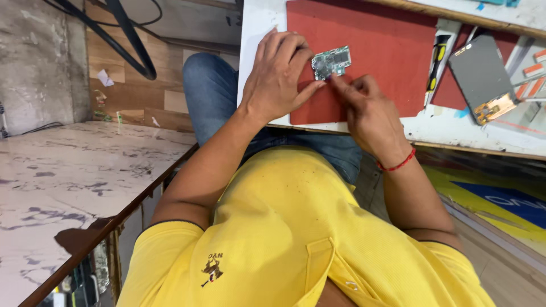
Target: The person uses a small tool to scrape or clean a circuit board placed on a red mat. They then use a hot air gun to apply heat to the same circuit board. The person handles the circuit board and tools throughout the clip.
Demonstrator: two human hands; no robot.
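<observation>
Green circuit board [331,62] with metal shields, left hand [280,77] pinching it, right hand [369,111] fingertip touching

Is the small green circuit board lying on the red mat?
Yes, the green circuit board rests on the red mat, with the left hand and right hand touching it.

- A white workbench [432,128] carries everything, its surface scuffed and its front edge worn.
- A red mat [387,51] lies flat on it.
- A small green circuit board [331,61] rests on the mat.
- An opened phone [483,77] lies right of the mat.
- A black-and-yellow tool [437,59] lies between mat and phone.
</observation>
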